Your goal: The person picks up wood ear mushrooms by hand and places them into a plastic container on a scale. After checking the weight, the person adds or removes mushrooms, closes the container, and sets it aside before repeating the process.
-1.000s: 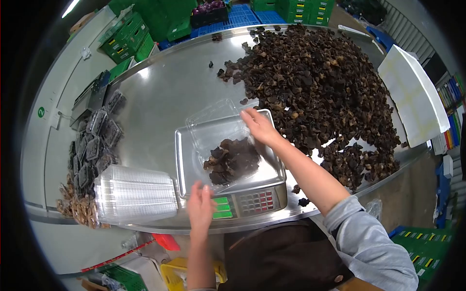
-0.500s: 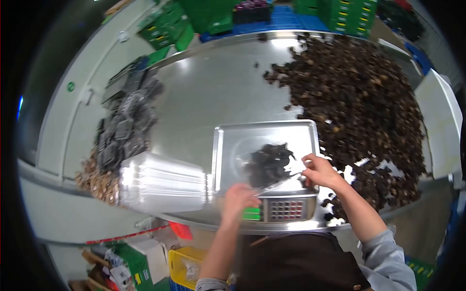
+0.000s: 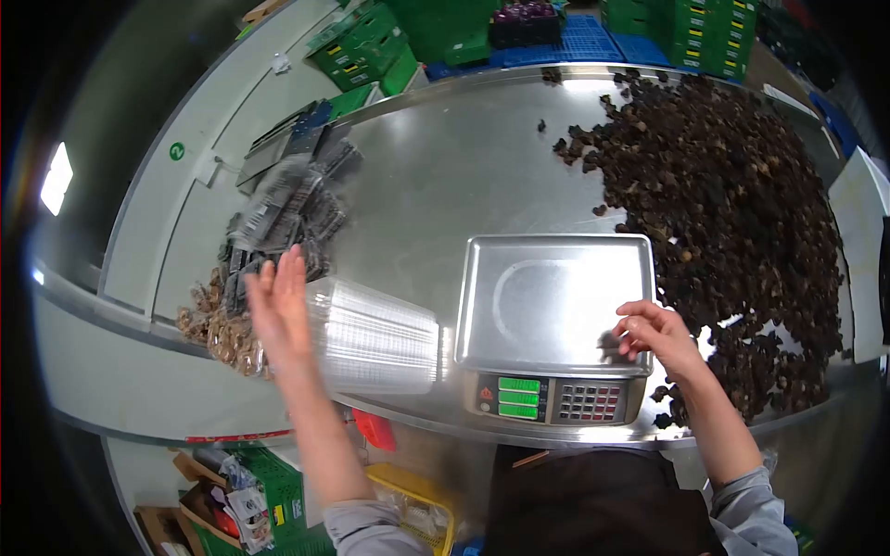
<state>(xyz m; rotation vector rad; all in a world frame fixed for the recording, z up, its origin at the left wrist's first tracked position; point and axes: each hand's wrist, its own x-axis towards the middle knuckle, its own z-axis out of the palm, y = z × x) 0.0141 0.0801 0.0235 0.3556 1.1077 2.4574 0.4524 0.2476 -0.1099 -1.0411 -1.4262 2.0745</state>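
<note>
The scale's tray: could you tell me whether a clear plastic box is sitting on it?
No, the tray shows bare metal, with only the right hand at its near right corner.

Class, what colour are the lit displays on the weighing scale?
Green: the displays on the weighing scale, seen best in the head view.

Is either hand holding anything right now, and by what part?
Right hand pinches a small dark mushroom piece by its right side; left hand is open, empty.

Steel table (image 3: 445, 157), green crates (image 3: 371, 46), blue pallets (image 3: 575, 32) behind.
</note>
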